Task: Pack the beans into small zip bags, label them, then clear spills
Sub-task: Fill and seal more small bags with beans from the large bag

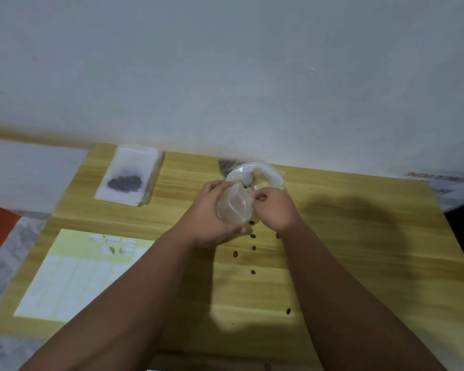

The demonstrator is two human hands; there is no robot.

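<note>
Head: two hands point(212, 210) point(275, 210) on one bag point(235, 208)

Two bare arms fill the lower half of the view. The left forearm point(134, 290) lies toward 7 o'clock and the right forearm point(346, 290) toward 5 o'clock. Both are broad and smooth, and uncovered as far as the frame edge shows them. Each becomes narrower at the wrist. The left hand point(212, 210) is wide, with short rounded fingers and a short thumb nail. The right hand point(275, 207), at 3 o'clock of it, shows a row of knuckles. The picture is soft, so finer marks cannot be read.
</note>
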